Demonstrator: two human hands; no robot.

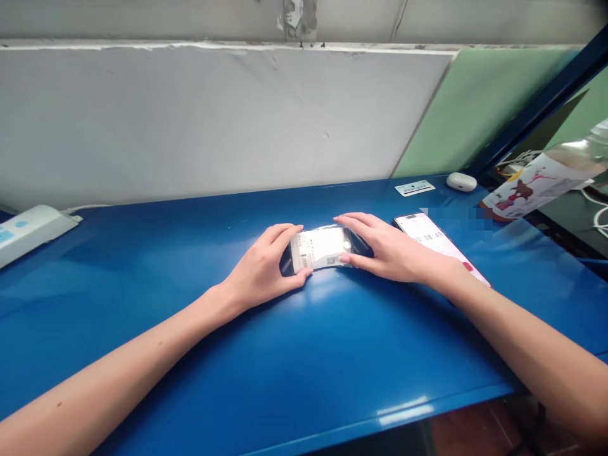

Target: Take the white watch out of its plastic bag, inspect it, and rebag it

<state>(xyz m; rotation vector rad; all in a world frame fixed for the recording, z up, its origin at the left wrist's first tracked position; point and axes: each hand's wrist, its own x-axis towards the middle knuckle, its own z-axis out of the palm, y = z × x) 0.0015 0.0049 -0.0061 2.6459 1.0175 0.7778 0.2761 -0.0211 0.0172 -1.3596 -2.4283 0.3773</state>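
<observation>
A small clear plastic packet with a white printed label and a dark item inside lies on the blue table, near its middle. My left hand grips the packet's left end, thumb below and fingers curled over the top. My right hand holds the right end the same way, fingers pressed on it. Both hands rest on the tabletop.
A phone with a lit timer screen lies just right of my right hand. Behind it are a small white card and a white earbud case. A labelled bottle lies at the right edge. A white power strip sits far left.
</observation>
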